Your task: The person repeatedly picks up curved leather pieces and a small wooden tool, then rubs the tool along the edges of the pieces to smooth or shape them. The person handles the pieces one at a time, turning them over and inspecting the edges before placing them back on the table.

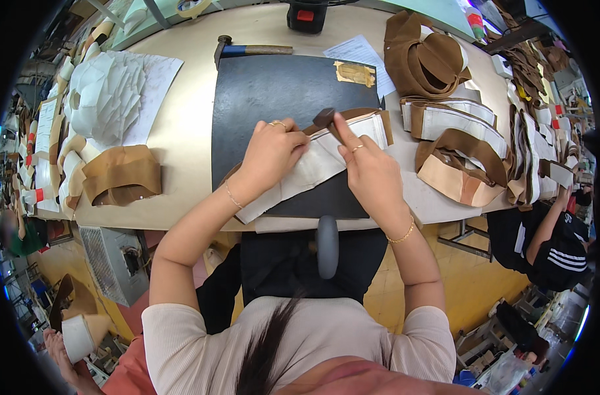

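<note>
A long curved strip of brown, leather-like material with a white lining (323, 157) lies diagonally across a black rectangular mat (260, 85), its left end near the person and its right end farther away, the white side facing up. The person's left hand (270, 153) pinches the strip's far edge around the middle, thumb and fingertips together. The right hand (371, 168) is closed around a small tool with a dark, blocky head (324, 118), which looks like a hammer; the head is at the strip's far edge, though whether it touches cannot be told. A patch of tan tape (354, 74) marks the mat's far right corner. Along the mat's far edge lies a hammer with a blue and wooden handle (257, 50), its head to the left. The mat rests on a pale beige table (191, 99). On the left are a heap of white, layered pieces (102, 99) and, nearer, a brown ring-shaped piece (124, 172). On the right are a coiled brown bundle (422, 62), stacked brown-and-white bands (461, 120) and, nearest, a brown-and-tan loop (461, 181). At far right is another person in black clothing with white stripes (540, 243).
</note>
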Demonstrator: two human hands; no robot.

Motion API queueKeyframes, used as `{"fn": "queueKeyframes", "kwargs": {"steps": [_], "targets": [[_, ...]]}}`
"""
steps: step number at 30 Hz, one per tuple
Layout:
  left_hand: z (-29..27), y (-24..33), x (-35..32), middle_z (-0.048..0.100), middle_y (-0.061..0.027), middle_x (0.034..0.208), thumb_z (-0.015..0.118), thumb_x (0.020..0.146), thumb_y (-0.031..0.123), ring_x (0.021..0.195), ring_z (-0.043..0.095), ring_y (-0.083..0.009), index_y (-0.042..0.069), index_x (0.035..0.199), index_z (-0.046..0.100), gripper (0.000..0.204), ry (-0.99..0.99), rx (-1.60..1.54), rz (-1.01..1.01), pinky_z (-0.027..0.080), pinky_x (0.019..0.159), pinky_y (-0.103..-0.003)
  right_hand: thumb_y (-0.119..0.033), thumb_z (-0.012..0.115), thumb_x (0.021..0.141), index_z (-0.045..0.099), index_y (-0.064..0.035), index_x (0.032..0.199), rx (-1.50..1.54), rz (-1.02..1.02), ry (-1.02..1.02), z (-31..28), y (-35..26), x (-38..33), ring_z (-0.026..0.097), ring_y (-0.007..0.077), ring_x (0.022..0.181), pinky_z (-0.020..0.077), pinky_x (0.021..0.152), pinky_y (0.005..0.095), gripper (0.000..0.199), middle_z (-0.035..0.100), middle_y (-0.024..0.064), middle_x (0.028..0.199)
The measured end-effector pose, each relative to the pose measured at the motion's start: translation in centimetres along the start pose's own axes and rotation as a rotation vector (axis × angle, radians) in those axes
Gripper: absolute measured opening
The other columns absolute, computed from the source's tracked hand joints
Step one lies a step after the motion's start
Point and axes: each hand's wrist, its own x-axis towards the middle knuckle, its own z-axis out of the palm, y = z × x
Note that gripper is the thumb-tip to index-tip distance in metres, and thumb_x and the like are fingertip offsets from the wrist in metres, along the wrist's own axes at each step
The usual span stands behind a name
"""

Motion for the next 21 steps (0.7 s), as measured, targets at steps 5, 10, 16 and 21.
{"fn": "queueKeyframes", "kwargs": {"steps": [5,10,16,21], "targets": [[0.4,0.2,-0.4,0.068,-0.0051,0.094,0.074,0.087,0.019,0.088,0.063,-0.0229,0.010,0.093,0.078,0.011,0.103,0.031,0.047,0.040,0.080,-0.036,-0.020,0.059,0.098,0.049,-0.0266,0.150,-0.047,0.013,-0.103,1.3,-0.1,-0.4,0.067,0.0327,0.063,0.0547,0.058,0.0434,0.053,0.063,0.0107,0.082],[-0.8,-0.9,-0.9,0.065,-0.0038,0.094,0.075,0.086,0.017,0.090,0.060,-0.0225,0.010,0.099,0.078,0.015,-0.115,-0.362,-0.265,0.039,0.080,-0.034,-0.020,0.060,0.098,0.049,-0.0266,0.150,-0.066,-0.005,-0.091,1.3,0.1,-0.5,0.066,0.0321,0.062,0.0542,0.057,0.0434,0.054,0.062,0.0107,0.081],[1.1,0.8,-2.4,0.064,-0.0037,0.092,0.076,0.083,0.016,0.092,0.059,-0.0215,0.010,0.098,0.078,0.017,0.197,0.195,0.056,0.039,0.079,-0.034,-0.020,0.060,0.098,0.048,-0.0267,0.150,0.085,-0.059,0.090,0.5,-1.3,-0.5,0.066,0.0316,0.062,0.0538,0.056,0.0435,0.054,0.062,0.0105,0.080],[-0.5,-0.4,-2.0,0.066,-0.0043,0.094,0.076,0.082,0.014,0.090,0.061,-0.0223,0.010,0.098,0.077,0.016,0.008,-0.225,-0.191,0.039,0.078,-0.036,-0.020,0.060,0.098,0.049,-0.0263,0.150,-0.072,-0.045,-0.098,1.5,-0.5,-0.9,0.065,0.0298,0.060,0.0527,0.055,0.0418,0.054,0.061,0.0090,0.079]]}}
